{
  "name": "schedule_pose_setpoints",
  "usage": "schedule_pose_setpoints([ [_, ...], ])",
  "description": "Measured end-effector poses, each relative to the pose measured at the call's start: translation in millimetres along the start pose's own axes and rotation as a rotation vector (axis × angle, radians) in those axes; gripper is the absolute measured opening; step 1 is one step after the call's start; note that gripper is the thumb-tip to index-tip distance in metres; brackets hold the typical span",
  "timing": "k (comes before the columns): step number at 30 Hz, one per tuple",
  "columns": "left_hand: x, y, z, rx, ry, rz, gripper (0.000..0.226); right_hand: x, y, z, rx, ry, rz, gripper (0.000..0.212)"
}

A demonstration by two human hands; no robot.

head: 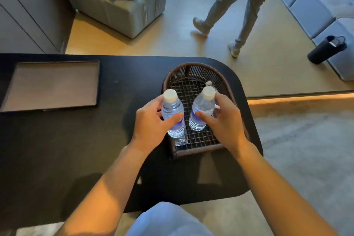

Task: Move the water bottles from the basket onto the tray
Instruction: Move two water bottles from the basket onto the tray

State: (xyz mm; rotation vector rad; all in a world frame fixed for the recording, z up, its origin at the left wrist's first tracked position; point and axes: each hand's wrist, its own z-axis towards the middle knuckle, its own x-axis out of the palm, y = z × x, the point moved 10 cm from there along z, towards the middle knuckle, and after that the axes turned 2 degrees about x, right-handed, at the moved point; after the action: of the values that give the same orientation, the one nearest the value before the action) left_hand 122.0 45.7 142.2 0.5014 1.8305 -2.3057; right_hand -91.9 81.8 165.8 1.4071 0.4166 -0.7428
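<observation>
At the rounded right end of a dark table (76,140), a person's left hand (151,126) is gripping one water bottle (173,115) and the right hand (224,120) is closing around a second bottle (201,111), both standing upright inside a wicker basket (193,69). Behind the right hand, a third bottle cap (208,83) is peeking out. Well apart to the left, a flat tray (51,84) is lying bare, open tabletop stretching between. Beyond the far edge, another person's legs (235,11) are crossing the floor.
</observation>
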Motion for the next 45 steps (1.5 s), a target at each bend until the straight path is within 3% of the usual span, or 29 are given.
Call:
schedule_pose_setpoints([
  [7,-85,10,-59,-0.024,-0.082,0.123,0.058,46,55,-42,-0.050,0.019,0.007,0.063],
  [12,-157,30,-93,-0.081,-0.139,0.178,0.058,97,110,-66,-0.074,0.096,0.101,0.054],
  [20,-273,72,-104,-0.146,-0.234,0.255,0.057,200,193,-51,-0.064,0.198,0.143,0.059],
  [33,-433,188,18,-0.154,-0.244,0.302,0.062,377,268,73,0.042,0.198,0.134,0.068],
  [45,-487,289,131,-0.163,-0.268,0.248,0.054,485,292,179,0.099,0.151,0.129,0.065],
])
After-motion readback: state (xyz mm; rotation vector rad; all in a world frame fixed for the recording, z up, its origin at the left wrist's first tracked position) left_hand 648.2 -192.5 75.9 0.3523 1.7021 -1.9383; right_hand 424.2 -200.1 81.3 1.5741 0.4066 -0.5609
